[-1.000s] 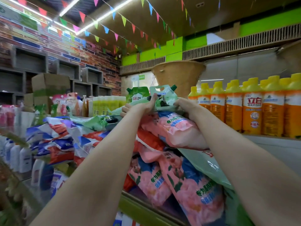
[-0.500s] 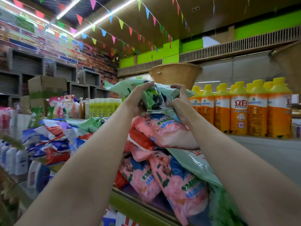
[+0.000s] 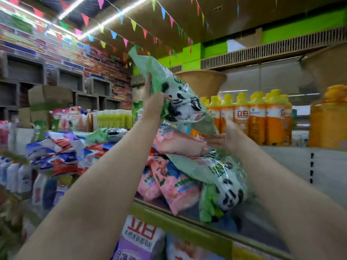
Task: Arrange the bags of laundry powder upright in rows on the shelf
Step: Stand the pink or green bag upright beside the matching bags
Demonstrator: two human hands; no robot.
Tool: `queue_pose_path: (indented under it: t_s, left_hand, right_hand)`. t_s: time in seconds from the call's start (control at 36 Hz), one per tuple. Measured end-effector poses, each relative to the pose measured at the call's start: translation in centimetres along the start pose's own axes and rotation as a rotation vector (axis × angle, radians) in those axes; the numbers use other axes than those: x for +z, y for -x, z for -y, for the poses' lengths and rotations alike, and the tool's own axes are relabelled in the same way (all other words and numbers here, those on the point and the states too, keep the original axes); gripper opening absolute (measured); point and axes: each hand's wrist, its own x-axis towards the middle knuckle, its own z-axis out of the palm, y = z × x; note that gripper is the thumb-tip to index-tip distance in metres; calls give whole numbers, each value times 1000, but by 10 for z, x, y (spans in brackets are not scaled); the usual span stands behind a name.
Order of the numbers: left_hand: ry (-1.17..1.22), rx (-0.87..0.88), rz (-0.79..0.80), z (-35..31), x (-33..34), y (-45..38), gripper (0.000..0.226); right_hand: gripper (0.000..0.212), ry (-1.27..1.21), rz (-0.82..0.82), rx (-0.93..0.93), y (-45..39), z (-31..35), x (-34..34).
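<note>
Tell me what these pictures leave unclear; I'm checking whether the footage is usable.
- Right hand: head view; blurred, its grip on the green panda bag uncertain.
- Shelf floor: head view; buried under the pink bags.
- Small print on the orange bottles: head view; blurred, too small.
- Left hand fingertips: head view; behind the bag.

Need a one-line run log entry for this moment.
left hand grips green panda bag, tilted above pile | right hand holds its lower corner | pink bags lying flat on shelf | upright rows not yet made
</note>
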Motion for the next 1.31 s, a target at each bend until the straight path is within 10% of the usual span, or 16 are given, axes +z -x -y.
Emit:
queue_pose_path:
  t_s: [0.17, 0.36, 0.47, 0.53, 0.64, 0.81, 1.06, 1.31]
  left_hand:
    - [72, -113, 158, -15, 20, 45, 90]
    - [-266, -278, 506, -29, 29, 99, 75]
    - [-562, -486, 516, -43, 45, 116, 38]
    - [-573, -568, 484, -48, 55, 130, 14]
    - [-327, -470, 241, -42, 64, 139, 109]
    - [-204, -236, 89, -52, 95, 151, 23]
    - [-45, -364, 165, -47, 117, 176, 24]
    - [108, -609, 303, -46, 128, 215, 11]
  right_hand:
    - [90, -114, 226, 195, 47, -17, -55]
    - [43, -159, 404, -35, 117, -5, -92]
    - [22, -36, 306, -99, 138, -1, -110]
    - [45, 1, 199, -193, 144, 5, -117]
    - [72, 42, 114, -326, 174, 23, -126]
    - [120, 157, 112, -329, 219, 44, -146]
    - [22, 225, -232, -322, 266, 45, -162]
    - [47, 329, -507, -410, 308, 37, -195]
